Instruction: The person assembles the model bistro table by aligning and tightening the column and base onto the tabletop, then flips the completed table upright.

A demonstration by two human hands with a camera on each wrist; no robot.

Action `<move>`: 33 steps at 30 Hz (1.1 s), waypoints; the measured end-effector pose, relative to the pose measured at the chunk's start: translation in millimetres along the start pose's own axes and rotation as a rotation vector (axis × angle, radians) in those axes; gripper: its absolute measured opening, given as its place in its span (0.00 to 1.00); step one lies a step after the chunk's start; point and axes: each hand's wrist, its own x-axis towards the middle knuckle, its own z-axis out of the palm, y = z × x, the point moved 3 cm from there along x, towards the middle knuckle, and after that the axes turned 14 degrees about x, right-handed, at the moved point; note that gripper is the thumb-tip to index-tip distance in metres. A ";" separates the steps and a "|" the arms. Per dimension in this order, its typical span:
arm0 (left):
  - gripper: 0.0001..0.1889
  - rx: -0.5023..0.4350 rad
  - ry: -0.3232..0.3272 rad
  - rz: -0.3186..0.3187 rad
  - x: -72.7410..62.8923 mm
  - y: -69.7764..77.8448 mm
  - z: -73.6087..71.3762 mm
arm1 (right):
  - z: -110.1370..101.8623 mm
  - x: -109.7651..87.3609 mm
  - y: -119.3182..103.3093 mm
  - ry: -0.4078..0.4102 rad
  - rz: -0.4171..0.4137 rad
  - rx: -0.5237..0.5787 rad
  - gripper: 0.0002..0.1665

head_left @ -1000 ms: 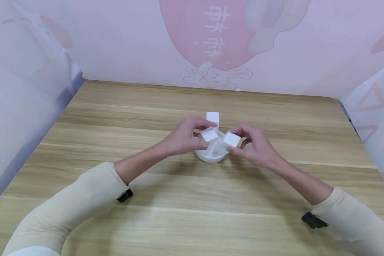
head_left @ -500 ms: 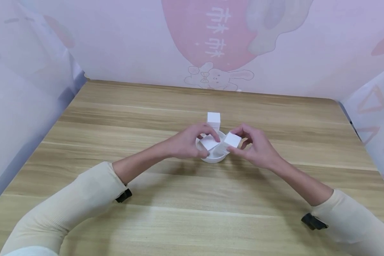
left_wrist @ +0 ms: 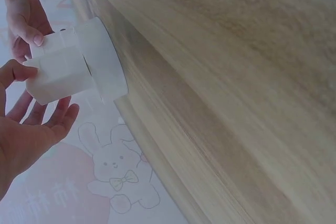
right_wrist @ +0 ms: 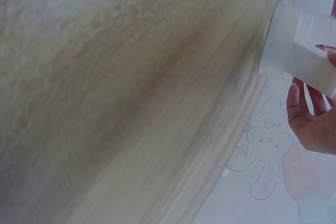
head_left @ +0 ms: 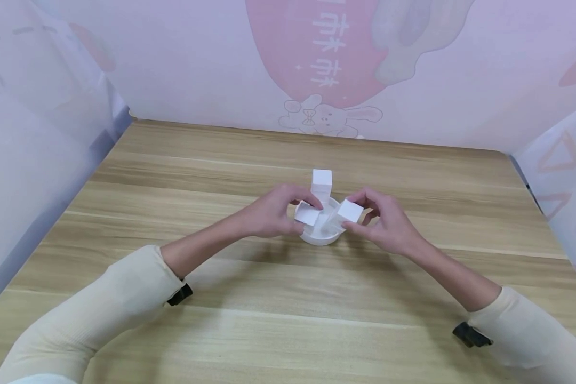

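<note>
A round white bowl (head_left: 320, 240) sits on the table with three white rectangular blocks standing in it. My left hand (head_left: 273, 214) pinches the left block (head_left: 307, 214) between thumb and fingers; this block (left_wrist: 60, 77) rises above the rim in the left wrist view. On the other side, my right hand (head_left: 388, 224) grips the right block (head_left: 349, 211), which leans outward toward the palm. At the back stands the third block (head_left: 322, 180), touched by neither hand. The right wrist view shows the bowl's wall (right_wrist: 278, 40) and my right hand (right_wrist: 315, 129) beside it.
The wood-grain table (head_left: 278, 320) reaches a pale printed curtain (head_left: 197, 64) at the back. More cloth hangs at the left and right edges. Both forearms, in cream sleeves (head_left: 129, 288) with black straps, cross the near part of the table.
My left hand has shifted its block leftward, away from the middle of the bowl and from the right block. The right hand keeps its grip almost unmoved.
</note>
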 end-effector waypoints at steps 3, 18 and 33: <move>0.21 0.022 0.000 0.021 -1.9 -0.6 -1.8 | -0.2 0.3 -0.3 -0.001 -0.003 -0.002 0.22; 0.27 -0.087 0.116 -0.251 -6.7 -1.9 2.8 | -0.2 1.1 0.2 0.001 -0.006 -0.001 0.22; 0.27 0.004 0.060 -0.244 -10.0 3.1 -0.8 | 0.1 0.0 -0.4 0.003 -0.010 0.003 0.22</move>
